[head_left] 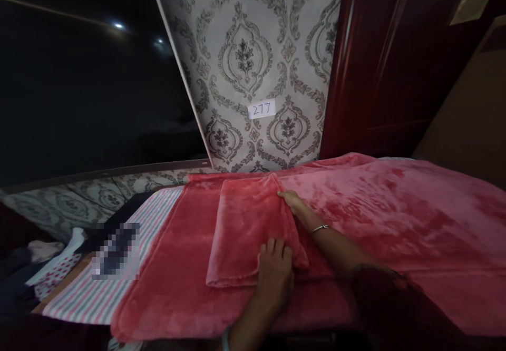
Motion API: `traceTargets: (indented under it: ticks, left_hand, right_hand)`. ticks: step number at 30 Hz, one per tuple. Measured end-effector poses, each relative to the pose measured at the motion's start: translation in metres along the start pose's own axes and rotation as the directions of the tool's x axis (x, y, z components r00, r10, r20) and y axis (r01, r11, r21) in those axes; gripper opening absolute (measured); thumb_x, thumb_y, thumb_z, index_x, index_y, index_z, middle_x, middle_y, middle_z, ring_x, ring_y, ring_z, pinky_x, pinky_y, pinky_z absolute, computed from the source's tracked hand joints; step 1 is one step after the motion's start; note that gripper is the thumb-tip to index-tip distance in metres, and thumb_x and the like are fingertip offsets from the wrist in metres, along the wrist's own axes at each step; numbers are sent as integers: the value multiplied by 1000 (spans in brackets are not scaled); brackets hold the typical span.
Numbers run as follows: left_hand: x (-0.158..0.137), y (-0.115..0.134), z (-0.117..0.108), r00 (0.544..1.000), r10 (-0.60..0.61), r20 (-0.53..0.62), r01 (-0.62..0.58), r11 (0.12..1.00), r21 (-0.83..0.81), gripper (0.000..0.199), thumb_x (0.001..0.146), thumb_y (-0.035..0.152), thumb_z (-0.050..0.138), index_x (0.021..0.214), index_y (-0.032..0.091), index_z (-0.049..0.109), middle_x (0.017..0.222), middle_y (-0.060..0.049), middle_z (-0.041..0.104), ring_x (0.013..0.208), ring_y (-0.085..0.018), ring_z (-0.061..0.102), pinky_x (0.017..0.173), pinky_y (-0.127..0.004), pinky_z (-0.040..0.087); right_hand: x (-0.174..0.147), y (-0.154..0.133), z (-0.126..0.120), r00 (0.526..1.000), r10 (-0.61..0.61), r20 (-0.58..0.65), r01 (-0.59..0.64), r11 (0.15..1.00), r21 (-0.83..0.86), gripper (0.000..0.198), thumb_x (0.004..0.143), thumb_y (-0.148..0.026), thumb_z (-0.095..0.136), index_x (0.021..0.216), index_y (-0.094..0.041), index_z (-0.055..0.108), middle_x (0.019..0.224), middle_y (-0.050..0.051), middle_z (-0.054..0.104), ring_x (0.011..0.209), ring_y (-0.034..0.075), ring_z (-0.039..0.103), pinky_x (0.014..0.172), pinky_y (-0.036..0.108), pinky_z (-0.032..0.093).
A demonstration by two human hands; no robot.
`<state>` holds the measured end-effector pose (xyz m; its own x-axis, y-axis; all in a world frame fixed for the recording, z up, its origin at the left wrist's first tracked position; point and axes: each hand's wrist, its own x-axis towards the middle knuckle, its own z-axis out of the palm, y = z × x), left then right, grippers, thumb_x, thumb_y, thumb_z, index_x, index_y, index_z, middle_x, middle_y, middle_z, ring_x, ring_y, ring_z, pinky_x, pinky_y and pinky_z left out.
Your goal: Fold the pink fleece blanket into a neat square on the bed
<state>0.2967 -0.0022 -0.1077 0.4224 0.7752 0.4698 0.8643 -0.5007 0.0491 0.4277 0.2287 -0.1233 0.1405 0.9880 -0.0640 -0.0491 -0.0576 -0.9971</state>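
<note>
A red plush cloth, folded into a flat rectangular bundle, lies on a larger red plush blanket. At the bundle's near right edge, my left hand has its fingers bent over the fabric, closed on it. My right hand grips the far right edge, with its fingertips on the top layer and part of the hand hidden by the fold. Both wrists wear bracelets.
Striped fabric shows under the blanket's left side, with a blurred dark object on it. A large dark screen stands at the back left. Behind are patterned wallpaper, a label reading 277 and dark red wood.
</note>
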Motion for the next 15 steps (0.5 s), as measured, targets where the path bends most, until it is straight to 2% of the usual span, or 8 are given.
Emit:
traceTargets:
  ticks: [3,5,9,15]
  left_hand:
    - [6,4,0,1000,-8,-16,8,1000,10,25,83,10,61,106,19,66,124,-10,66,105,-27,59,86,-42,51]
    - [9,10,6,1000,4,28,-4,1000,22,24,86,10,59,107,19,67,120,-9,69,102,-26,61,85,-41,52]
    - [7,18,17,994,45,104,-50,998,45,17,89,10,59,102,17,67,108,-8,71,94,-25,62,84,-41,52]
    - [6,18,6,998,29,53,-30,999,21,13,91,14,59,101,18,67,117,-9,69,98,-24,59,84,-40,50]
  right_hand:
    - [4,-9,-1,1000,-7,29,6,999,35,17,76,-24,64,89,-18,73,75,2,74,69,19,69,70,31,58]
    - [3,-10,-5,999,-12,37,10,999,35,19,75,-24,65,91,-18,73,76,2,75,72,19,70,71,30,57]
    - [-1,-1,-17,998,21,52,-21,1000,-6,14,73,-29,70,81,-18,72,71,3,73,72,22,70,69,31,57]
    - [-4,2,-22,997,0,75,3,999,-37,16,76,-28,68,87,-18,71,84,5,77,80,22,71,76,33,58]
